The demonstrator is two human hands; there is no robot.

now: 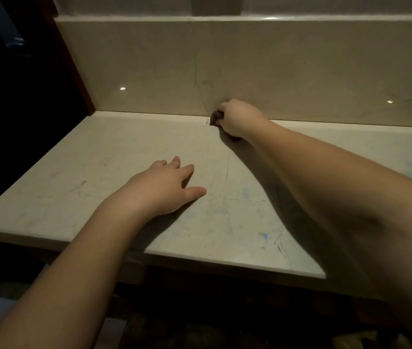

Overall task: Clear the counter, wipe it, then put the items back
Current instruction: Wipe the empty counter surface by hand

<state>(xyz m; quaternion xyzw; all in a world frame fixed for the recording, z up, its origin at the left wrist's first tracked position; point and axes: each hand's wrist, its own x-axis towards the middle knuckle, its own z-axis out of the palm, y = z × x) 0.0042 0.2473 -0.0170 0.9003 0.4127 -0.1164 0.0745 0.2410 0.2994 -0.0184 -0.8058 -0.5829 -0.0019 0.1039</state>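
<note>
The pale marble counter (86, 187) fills the middle of the head view, with no items standing on it. My right hand (237, 117) reaches to the back of the counter, where it meets the backsplash, and grips a small dark cloth (216, 118). Most of the cloth is hidden under the fist. My left hand (164, 190) rests flat on the counter nearer to me, fingers straight and spread, holding nothing.
A polished stone backsplash (300, 71) rises behind the counter with a ledge (250, 18) on top. A dark wooden frame (73, 79) and a black opening border the counter's left end. The counter's front edge (199, 260) runs below my arms.
</note>
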